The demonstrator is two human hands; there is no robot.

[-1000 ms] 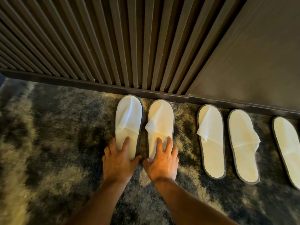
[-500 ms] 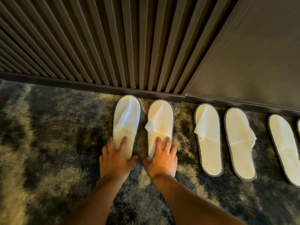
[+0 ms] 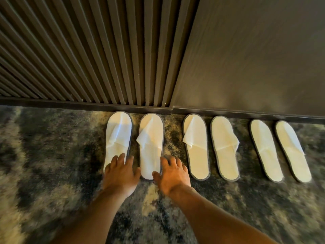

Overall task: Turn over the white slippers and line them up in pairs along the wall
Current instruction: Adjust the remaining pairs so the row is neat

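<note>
Several white slippers with grey rims lie top side up in three pairs, toes toward the wall. The leftmost slipper (image 3: 118, 134) has my left hand (image 3: 121, 173) over its heel, fingers spread flat. Its partner (image 3: 150, 143) lies between my two hands. My right hand (image 3: 173, 175) rests on the carpet at that slipper's right heel edge, fingers apart. The middle pair (image 3: 196, 147) (image 3: 225, 148) and the right pair (image 3: 265, 150) (image 3: 292, 150) lie untouched further right.
A dark slatted wall panel (image 3: 88, 50) and a plain dark panel (image 3: 255, 50) rise behind a low skirting board (image 3: 52, 103). A mottled dark and beige carpet (image 3: 52, 155) covers the floor.
The left pair has slid up toward the skirting board. My right hand has come off the second slipper's heel and shifted to its right side. The view has moved right, showing a sixth slipper.
</note>
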